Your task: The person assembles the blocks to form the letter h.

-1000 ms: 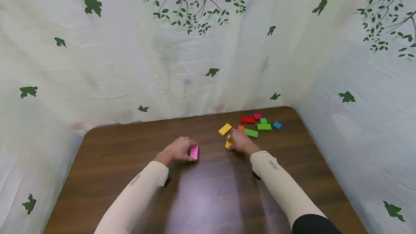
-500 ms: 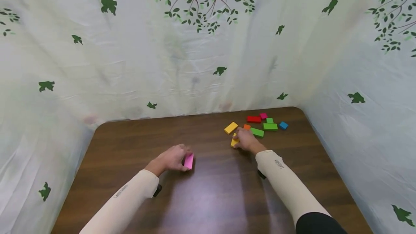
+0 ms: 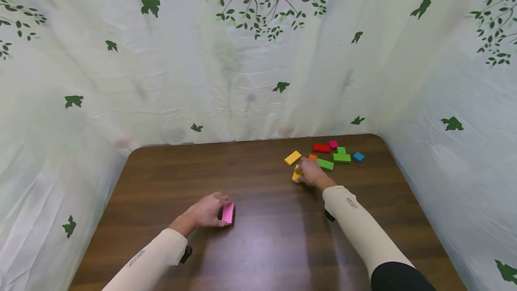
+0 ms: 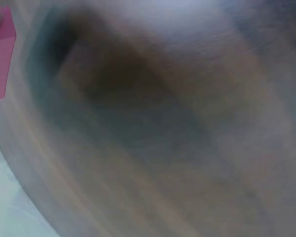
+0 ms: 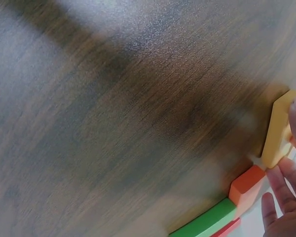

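Note:
My left hand [image 3: 206, 211] grips a pink block [image 3: 228, 213] between thumb and fingers, left of the table's middle. In the left wrist view the same pink block [image 4: 1, 59] shows at the left edge, with fingertips on its ends. Farther back and to the right, my right hand [image 3: 314, 175] pinches a yellow block [image 3: 296, 176], partly hidden by the fingers. The right wrist view shows that yellow block [image 5: 277, 131] close over the wood, thumb on one side and fingertips at its lower end. An orange block [image 5: 246, 186] lies just beside those fingers.
Behind the right hand lies a second yellow block [image 3: 292, 158]. Near it are a red block [image 3: 321, 148], a magenta block [image 3: 333, 144], several green blocks [image 3: 341, 158] and a blue block [image 3: 358, 156]. A white curtain [image 3: 226, 102] borders the brown table [image 3: 181, 169] at the back.
My left hand has drawn the pink block leftward and nearer to me across the table. The right hand stays at the yellow block. The head view has turned slightly left.

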A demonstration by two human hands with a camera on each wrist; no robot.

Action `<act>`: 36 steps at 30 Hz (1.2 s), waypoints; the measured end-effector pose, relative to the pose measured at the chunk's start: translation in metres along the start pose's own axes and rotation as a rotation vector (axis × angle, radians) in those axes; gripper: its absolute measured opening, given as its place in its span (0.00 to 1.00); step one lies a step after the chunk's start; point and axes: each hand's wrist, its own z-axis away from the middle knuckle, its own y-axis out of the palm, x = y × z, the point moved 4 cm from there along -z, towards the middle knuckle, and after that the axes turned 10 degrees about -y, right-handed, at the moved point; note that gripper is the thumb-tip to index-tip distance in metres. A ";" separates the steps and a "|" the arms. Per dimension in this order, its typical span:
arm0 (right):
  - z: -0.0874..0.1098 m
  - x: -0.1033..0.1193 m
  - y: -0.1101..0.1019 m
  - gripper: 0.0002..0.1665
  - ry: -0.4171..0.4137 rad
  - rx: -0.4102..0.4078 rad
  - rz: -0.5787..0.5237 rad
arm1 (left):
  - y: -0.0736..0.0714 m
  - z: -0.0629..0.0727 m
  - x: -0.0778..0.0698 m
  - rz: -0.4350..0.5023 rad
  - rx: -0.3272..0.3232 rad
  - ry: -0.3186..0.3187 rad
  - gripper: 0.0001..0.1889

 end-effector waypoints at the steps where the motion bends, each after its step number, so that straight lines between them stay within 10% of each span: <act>1: 0.000 0.000 0.000 0.23 -0.002 0.000 -0.001 | 0.002 0.003 0.000 0.005 -0.005 0.001 0.28; 16: 0.000 0.000 0.001 0.24 0.018 0.009 -0.026 | 0.028 0.037 0.001 0.019 0.008 -0.030 0.30; 36: -0.001 0.000 0.002 0.25 0.035 -0.001 -0.040 | 0.035 0.048 -0.002 0.033 -0.025 -0.049 0.30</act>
